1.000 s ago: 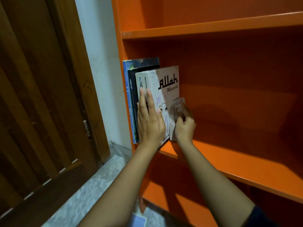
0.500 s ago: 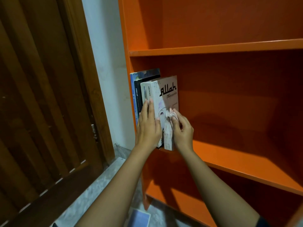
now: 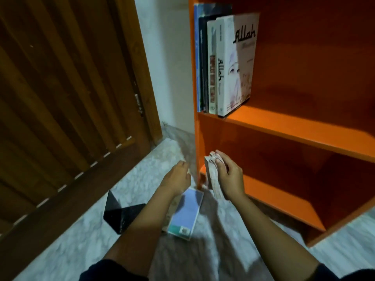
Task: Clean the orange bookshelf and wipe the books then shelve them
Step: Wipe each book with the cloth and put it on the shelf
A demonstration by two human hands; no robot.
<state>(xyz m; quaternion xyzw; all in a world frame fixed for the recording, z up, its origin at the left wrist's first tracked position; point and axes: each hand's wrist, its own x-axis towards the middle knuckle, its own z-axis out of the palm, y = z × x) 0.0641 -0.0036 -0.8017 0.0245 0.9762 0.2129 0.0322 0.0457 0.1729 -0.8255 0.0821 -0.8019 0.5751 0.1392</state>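
Observation:
The orange bookshelf (image 3: 284,126) fills the right side. Several books (image 3: 229,63) stand upright at the left end of its middle shelf, the outermost one white with "Allah" on the cover. A pale blue book (image 3: 185,214) lies flat on the floor by the shelf's left foot. My left hand (image 3: 178,179) hangs low over the floor just above that book, fingers loosely curled, holding nothing. My right hand (image 3: 228,175) is in front of the bottom shelf, shut on a crumpled whitish cloth (image 3: 212,175) that dangles below it.
A dark wooden door (image 3: 67,102) takes up the left side, with a white wall strip (image 3: 166,63) between it and the shelf. A black metal bookend (image 3: 119,213) sits on the pale marble floor (image 3: 154,165) beside my left forearm.
Both hands have let go of the shelved books and dropped down to floor level. My view has tilted downward, so the floor book and bookend now show.

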